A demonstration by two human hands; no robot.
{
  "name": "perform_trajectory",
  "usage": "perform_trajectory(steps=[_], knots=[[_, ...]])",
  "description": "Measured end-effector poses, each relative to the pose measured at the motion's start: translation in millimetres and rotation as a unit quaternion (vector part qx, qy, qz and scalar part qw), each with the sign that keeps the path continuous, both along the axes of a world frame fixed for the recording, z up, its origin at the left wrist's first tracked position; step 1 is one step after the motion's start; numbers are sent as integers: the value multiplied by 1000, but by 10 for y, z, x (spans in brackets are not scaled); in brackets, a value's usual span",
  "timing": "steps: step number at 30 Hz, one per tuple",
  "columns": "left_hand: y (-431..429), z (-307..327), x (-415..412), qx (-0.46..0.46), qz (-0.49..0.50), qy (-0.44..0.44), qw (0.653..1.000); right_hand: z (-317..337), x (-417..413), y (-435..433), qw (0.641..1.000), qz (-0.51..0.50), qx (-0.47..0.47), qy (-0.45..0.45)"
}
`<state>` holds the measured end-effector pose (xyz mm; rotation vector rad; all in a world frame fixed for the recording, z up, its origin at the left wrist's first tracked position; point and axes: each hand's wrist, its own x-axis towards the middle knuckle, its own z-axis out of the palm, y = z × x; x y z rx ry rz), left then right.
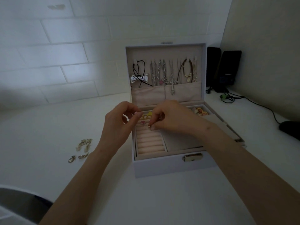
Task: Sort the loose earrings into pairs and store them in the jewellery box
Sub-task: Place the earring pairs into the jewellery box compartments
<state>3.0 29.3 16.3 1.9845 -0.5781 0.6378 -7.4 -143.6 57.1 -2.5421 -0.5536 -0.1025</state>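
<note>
1. Head view: a pale, boxy jewellery box [162, 168] sits on a smooth white table [48, 124]. Its lid [164, 51] stands up, lined with soft beige cloth. Thin chains and a silver cross pendant [172, 83] hang inside the lid.
2. The front left part of the box holds soft pink cushion rolls [149, 142] in neat rows. A flat grey compartment [180, 142] lies just to their right. A shiny metal clasp [192, 157] sits on the front wall.
3. The right hand [170, 117] curls over the back rolls. Its fingertips [152, 127] are squeezed close together and pinch a small gold earring [149, 126] right at the rolls.
4. A pink star earring [143, 122] sits in the rolls just left of those fingertips. Yellow earrings [146, 115] sit just behind it.
5. The left hand [118, 120] hangs over the box's left edge with bent fingers, its thumb near the yellow earrings. I cannot tell if it holds anything.
6. Loose earrings [82, 148], gold and pale, lie in a little bunch on the table, well left of the box.
7. Wide white table space lies in front of the box and to its left. On the right, black speakers [227, 72] and a dark computer mouse [290, 129] sit near the box.
</note>
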Motion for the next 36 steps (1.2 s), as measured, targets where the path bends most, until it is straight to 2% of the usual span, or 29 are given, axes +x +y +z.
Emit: perform_trajectory(steps=[7, 14, 22, 28, 36], knots=[[5, -10, 10, 2, 1, -5, 1000, -87, -1, 102, 997, -18, -38, -67], [16, -26, 37, 7, -4, -18, 1000, 12, 13, 9, 1000, 11, -7, 14], [17, -27, 42, 1, -8, -14, 1000, 86, -17, -3, 998, 12, -23, 53], [7, 5, 4, 5, -42, -20, 999, 93, -14, -49, 997, 8, 33, 63], [33, -42, 62, 81, -78, -32, 993, 77, 6, -90, 988, -3, 134, 71]])
